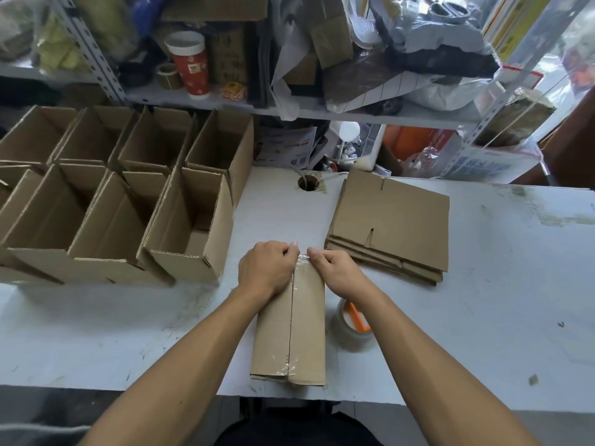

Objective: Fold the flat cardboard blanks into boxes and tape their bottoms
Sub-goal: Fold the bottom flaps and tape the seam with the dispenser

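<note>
Head view. White table (483,284), scuffed, with a round cable hole (308,182) at its far edge. Near centre: one folded box (306,329) standing bottom-up, flaps closed, a strip of clear tape (291,365) running along the centre seam and over the near edge.

Left hand (265,273) rests on the box's far left corner, fingers curled, fingertips pinching the tape end at the far edge of the seam. Right hand (336,268) just beside it on the right, fingers curled, thumb and forefinger pinching the same tape end. The two sets of fingertips are nearly touching.

Tape roll (352,326), clear with orange core, lies on the table just right of the box, partly under the right forearm.

Far right of the hands: stack of flat cardboard blanks (392,223).

Left side: finished open boxes (128,201) in two rows, standing upright and packed together.

Behind the table: cluttered shelf, a red paper cup (190,64) on it.
</note>
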